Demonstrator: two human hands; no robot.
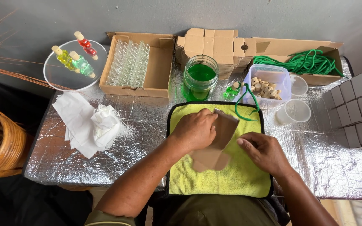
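A: The flat brown box blank (215,142) lies over the middle of the yellow cloth (214,180). The left hand (195,130) is closed on its top edge; the right hand (265,151), at three o'clock of it, rests loosely curled and holds nothing.

B: What could go wrong?

A: I'd say the card could crease off its fold lines if it's pinched too hard. The green cord (248,102) lies at one o'clock, and a snagged finger might drag it.

B: And farther out?

A: The jar (200,77) of green liquid stands at twelve, uncovered as far as I can tell. A knock could spill it onto the cloth and foil table (147,125).
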